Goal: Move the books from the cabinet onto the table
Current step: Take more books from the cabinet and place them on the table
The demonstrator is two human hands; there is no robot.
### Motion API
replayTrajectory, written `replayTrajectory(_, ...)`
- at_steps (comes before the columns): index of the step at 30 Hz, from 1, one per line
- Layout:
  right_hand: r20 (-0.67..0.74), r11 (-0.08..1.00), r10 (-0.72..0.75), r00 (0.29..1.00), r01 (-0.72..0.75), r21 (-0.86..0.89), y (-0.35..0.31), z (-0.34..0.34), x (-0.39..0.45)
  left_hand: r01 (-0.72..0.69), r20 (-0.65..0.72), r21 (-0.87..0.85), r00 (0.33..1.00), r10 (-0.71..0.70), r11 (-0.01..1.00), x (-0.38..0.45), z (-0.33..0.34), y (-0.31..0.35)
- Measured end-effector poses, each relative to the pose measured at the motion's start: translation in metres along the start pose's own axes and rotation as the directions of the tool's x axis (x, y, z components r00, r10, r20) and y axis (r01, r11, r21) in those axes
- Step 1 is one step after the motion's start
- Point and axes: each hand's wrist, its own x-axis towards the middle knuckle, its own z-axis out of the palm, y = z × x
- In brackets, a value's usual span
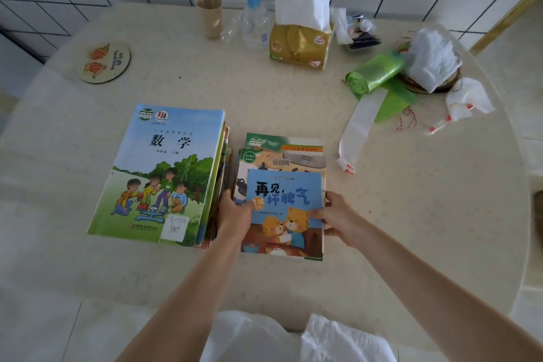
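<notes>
Gripping the glossy blue picture book (286, 209) by both side edges, left hand (235, 214) and right hand (338, 219).

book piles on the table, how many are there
2. The left pile, topped by a maths textbook, lies mid-table. The right pile lies beside it, held by both hands, left hand and right hand. How many books each pile holds is hidden.

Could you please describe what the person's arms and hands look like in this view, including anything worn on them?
Both forearms are bare up to the frame's bottom edge, with no sleeves showing. The left hand and the right hand carry no gloves; no rings, watch or bracelets are visible. White crinkled fabric shows between the arms at the bottom.
</notes>
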Motion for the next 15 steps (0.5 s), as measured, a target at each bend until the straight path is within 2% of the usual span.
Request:
replayTrajectory(3,-0.085,0.997,-0.066,0.994,0.063,-0.047,0.000,0.007,-0.003,-0.021,0.001,0.005,1.000,0.021,1.000,-0.004,0.001,-0.003)
replayTrajectory(10,-0.117,0.990,-0.112,0.987,0.100,-0.104,0.006,0.001,-0.025,-0.070,-0.010,0.034,0.997,0.070,0.997,-0.015,-0.001,-0.008)
replayTrajectory(15,-0.223,0.981,-0.183,0.958,0.161,-0.112,0.025,-0.005,-0.051,-0.199,0.050,0.078,0.979,0.195,0.977,-0.027,-0.010,-0.018)
